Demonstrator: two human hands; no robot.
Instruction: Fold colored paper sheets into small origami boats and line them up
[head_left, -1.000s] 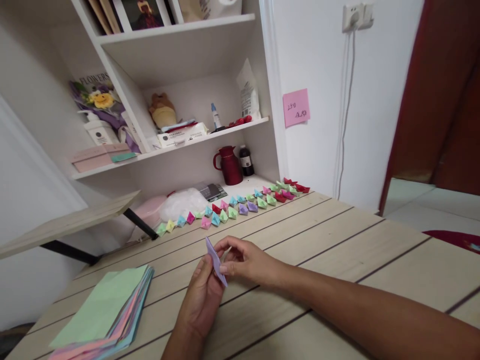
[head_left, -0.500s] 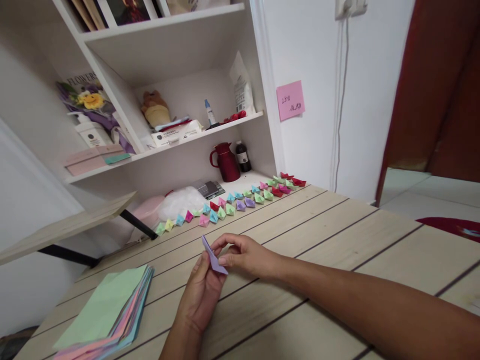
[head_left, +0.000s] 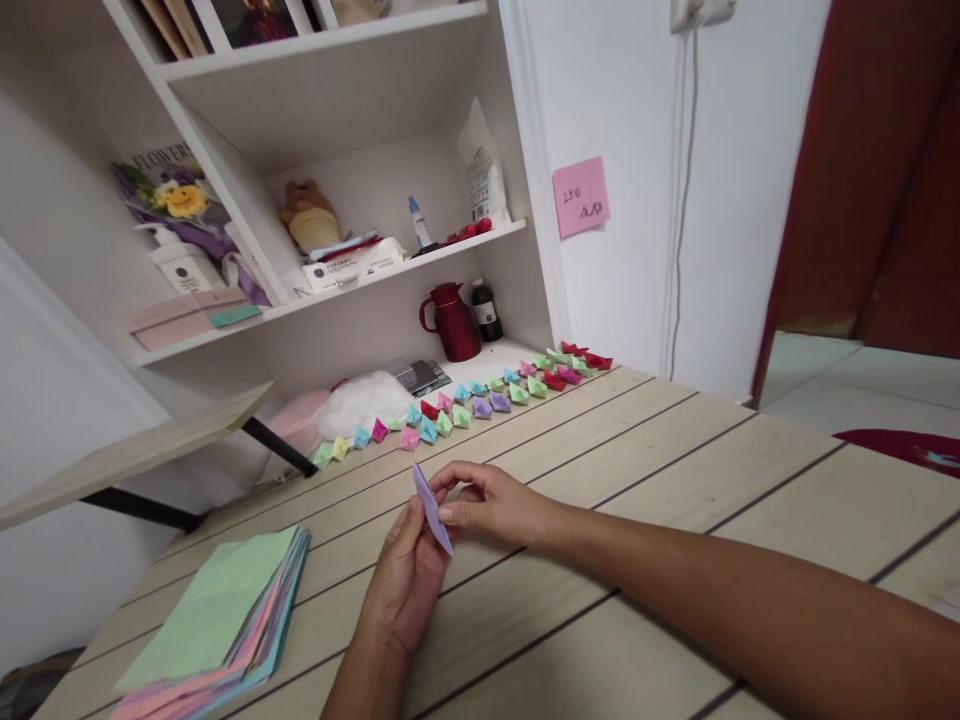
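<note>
Both my hands meet over the wooden table (head_left: 675, 480) and pinch a small folded piece of purple paper (head_left: 430, 505). My left hand (head_left: 405, 585) comes up from below, fingers closed on the paper's lower left side. From the right, my right hand (head_left: 491, 510) grips the paper's right edge between thumb and fingers. The paper stands on edge, a little above the table. A stack of coloured paper sheets (head_left: 217, 620), pale green on top, lies at the near left.
A long row of small folded paper pieces (head_left: 465, 405) in several colours runs along the table's far edge. Behind it, white shelves hold a red jug (head_left: 454, 322), a dark bottle, boxes and a toy bear. A white plastic bag (head_left: 364, 405) lies nearby. A pink note (head_left: 580, 196) sticks on the wall.
The purple paper has turned in my fingers from a flatter lie half a second ago to standing more on edge. My hands stayed in about the same place.
</note>
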